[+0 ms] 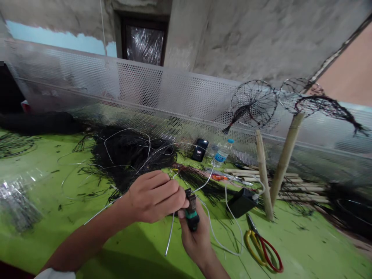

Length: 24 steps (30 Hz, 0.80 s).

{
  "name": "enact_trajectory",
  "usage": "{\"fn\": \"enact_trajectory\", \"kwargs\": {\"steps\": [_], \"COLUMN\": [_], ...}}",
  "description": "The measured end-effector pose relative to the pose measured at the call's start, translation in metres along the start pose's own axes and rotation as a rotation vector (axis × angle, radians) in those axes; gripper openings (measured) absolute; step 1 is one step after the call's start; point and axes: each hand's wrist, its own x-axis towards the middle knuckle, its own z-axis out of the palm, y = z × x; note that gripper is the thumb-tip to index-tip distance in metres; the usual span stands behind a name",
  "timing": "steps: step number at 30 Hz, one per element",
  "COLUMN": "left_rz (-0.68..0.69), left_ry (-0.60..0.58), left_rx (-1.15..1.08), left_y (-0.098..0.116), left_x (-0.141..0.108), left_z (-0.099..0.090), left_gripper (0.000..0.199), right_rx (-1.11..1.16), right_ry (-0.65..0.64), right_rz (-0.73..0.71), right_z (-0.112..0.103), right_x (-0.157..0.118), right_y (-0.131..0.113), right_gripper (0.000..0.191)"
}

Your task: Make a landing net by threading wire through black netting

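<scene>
My right hand (200, 238) is wrapped round pliers (191, 209) with dark jaws and black-and-green handles, jaws pointing away from me. Close against the tool, my left hand (158, 197) has its fingers pinched together on thin silvery wire. One straight wire end (169, 240) hangs below my fingers toward the table. Other thin wire (162, 146) arcs up behind my hands. My fingers hide the exact spot where wire and jaws come together. Beyond my left hand lies a heap of black fibre (128, 151).
Scissors (263, 248) with yellow and red handles lie right, near a black adapter (242, 202) with a white cable. Behind stand a phone (200, 150) and water bottle (222, 153). Two bamboo posts (286, 151) rise near netted black pieces (254, 102). Plastic bags (19, 201) lie left.
</scene>
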Motion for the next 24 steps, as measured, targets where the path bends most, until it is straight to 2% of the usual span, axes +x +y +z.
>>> {"fn": "enact_trajectory", "kwargs": {"steps": [3, 9, 13, 15, 19, 22, 24], "left_rz": [0.008, 0.053, 0.048, -0.015, -0.237, -0.367, -0.403], "left_ry": [-0.005, -0.011, -0.052, -0.032, 0.019, 0.011, -0.005], "left_rx": [0.012, 0.062, 0.043, -0.075, -0.374, -0.510, -0.558], "left_y": [-0.001, -0.008, -0.012, -0.011, -0.004, 0.001, 0.003], "left_x": [-0.001, 0.001, 0.002, 0.001, 0.000, 0.000, 0.000], "left_z": [0.000, -0.005, -0.007, -0.004, 0.005, 0.007, 0.006], "left_gripper": [0.015, 0.014, 0.011, 0.013, 0.019, 0.022, 0.023], "right_rx": [-0.021, -0.111, -0.120, -0.076, 0.012, 0.030, 0.034], "right_ry": [-0.023, 0.022, -0.001, -0.026, -0.047, -0.024, -0.013], "right_rz": [0.004, -0.087, -0.082, -0.048, 0.044, 0.066, 0.073], "right_z": [-0.001, -0.002, -0.004, -0.004, -0.001, 0.000, 0.000], "right_x": [-0.003, -0.003, 0.000, 0.001, -0.001, -0.001, 0.000], "right_y": [0.004, 0.010, 0.005, 0.002, -0.002, -0.004, -0.006], "right_gripper": [0.042, 0.052, 0.050, 0.046, 0.039, 0.036, 0.035]}}
